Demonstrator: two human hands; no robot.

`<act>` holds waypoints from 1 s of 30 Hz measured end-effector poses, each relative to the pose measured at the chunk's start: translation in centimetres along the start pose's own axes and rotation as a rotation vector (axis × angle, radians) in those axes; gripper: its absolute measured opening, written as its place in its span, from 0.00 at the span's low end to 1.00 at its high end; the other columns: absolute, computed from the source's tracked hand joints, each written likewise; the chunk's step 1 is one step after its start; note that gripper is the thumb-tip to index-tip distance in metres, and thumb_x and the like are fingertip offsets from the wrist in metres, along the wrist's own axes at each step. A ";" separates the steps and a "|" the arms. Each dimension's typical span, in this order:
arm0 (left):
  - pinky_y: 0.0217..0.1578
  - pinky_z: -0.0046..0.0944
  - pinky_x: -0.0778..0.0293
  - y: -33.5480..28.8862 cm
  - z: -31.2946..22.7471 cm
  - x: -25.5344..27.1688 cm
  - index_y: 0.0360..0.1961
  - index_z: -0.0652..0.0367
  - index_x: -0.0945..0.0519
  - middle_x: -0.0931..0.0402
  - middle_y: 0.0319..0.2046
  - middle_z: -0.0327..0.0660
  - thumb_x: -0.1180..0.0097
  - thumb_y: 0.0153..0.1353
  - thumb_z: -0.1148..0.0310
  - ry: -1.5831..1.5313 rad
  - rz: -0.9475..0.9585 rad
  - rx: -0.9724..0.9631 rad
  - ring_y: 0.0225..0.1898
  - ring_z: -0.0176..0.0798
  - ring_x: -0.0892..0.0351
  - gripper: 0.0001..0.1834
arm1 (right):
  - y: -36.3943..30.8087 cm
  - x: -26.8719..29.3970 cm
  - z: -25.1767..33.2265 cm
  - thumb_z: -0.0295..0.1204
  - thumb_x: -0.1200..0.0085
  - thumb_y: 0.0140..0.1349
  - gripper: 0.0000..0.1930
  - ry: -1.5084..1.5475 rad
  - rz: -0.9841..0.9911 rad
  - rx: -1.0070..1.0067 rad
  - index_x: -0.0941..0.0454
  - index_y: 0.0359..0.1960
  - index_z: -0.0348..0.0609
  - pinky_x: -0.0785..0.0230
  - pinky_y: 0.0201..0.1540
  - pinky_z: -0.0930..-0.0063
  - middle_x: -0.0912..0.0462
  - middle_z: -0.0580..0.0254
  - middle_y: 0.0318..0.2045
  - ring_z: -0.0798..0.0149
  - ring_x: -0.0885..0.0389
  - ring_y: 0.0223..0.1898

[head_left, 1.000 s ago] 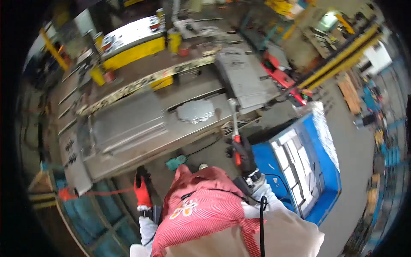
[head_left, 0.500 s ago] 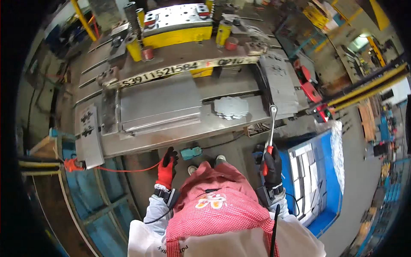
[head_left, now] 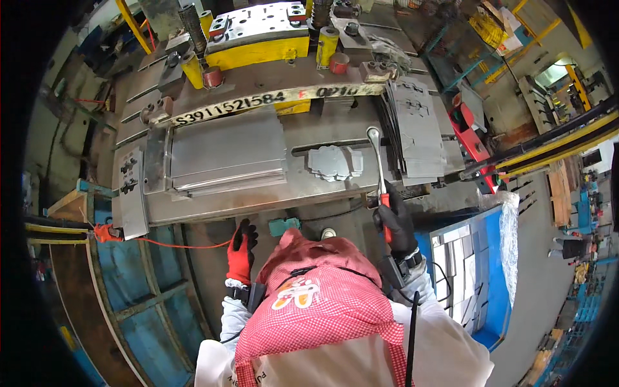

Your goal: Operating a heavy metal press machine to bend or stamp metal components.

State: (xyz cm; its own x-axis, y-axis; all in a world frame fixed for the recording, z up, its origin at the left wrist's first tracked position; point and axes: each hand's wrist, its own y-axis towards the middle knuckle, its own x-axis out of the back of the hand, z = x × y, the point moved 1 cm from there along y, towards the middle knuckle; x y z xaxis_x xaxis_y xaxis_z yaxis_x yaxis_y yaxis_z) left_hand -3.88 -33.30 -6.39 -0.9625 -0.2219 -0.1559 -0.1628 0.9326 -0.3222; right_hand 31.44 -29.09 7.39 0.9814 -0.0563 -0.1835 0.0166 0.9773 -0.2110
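Observation:
My right hand (head_left: 397, 227), in a dark glove, grips the red handle of a ratchet wrench (head_left: 379, 168). The wrench points away from me, its round metal head over the press table (head_left: 225, 208) beside a small stack of notched metal pieces (head_left: 335, 162). In a red glove with black fingers, my left hand (head_left: 241, 251) hangs short of the table's front edge. Its fingers are loosely stretched, with nothing visible in them. A thin orange cord (head_left: 184, 246) runs up to this hand; whether it touches the glove is unclear.
Flat metal sheets (head_left: 225, 148) are stacked left of the notched pieces; more sheets (head_left: 419, 129) lie at the right. Behind stands a yellow die block (head_left: 258, 53). A blue bin (head_left: 493, 258) with metal pieces stands at my right, a blue-panelled frame (head_left: 145, 277) at my left.
My right hand has moved forward and left, carrying the wrench head over the table toward the notched pieces. My left hand stays low in front of the table. The whole view has shifted slightly.

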 end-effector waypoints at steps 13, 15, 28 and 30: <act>0.53 0.47 0.40 1.6 -12.5 -17.1 0.59 0.54 0.40 0.35 0.51 0.49 0.31 0.31 0.57 1.207 0.282 -0.654 0.51 0.53 0.35 0.50 | 0.0 3.7 -2.4 0.28 0.51 0.55 0.26 0.091 -0.014 -0.117 0.40 0.56 0.41 0.37 0.25 0.80 0.26 0.66 0.31 0.76 0.32 0.23; 0.58 0.51 0.49 4.6 -13.7 -20.4 0.62 0.52 0.45 0.45 0.57 0.51 0.32 0.29 0.52 1.367 0.422 -0.872 0.58 0.55 0.45 0.55 | -0.2 3.8 -2.5 0.29 0.52 0.55 0.26 0.058 -0.005 -0.112 0.41 0.57 0.40 0.36 0.25 0.80 0.26 0.64 0.32 0.76 0.32 0.23; 0.50 0.49 0.40 11.5 -11.4 -26.6 0.62 0.51 0.48 0.36 0.49 0.51 0.33 0.33 0.53 1.726 0.729 -0.676 0.50 0.54 0.36 0.54 | -1.8 5.2 -2.3 0.34 0.49 0.54 0.22 0.028 -0.095 -0.082 0.35 0.49 0.38 0.37 0.24 0.82 0.25 0.62 0.32 0.76 0.32 0.21; 0.50 0.48 0.39 11.4 -11.6 -26.7 0.62 0.51 0.47 0.36 0.49 0.52 0.33 0.33 0.53 1.723 0.738 -0.686 0.49 0.55 0.36 0.53 | -1.8 5.2 -2.3 0.35 0.49 0.53 0.22 0.021 -0.101 -0.106 0.35 0.48 0.38 0.37 0.24 0.82 0.25 0.63 0.31 0.76 0.32 0.21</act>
State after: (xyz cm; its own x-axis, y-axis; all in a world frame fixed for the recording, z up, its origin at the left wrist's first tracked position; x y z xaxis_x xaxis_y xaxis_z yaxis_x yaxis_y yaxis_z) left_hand 17.44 -13.47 4.89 0.0405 0.2530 0.9666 0.6530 0.7255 -0.2172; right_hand 36.12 -31.60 4.61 0.9716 -0.1585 -0.1756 0.0937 0.9395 -0.3294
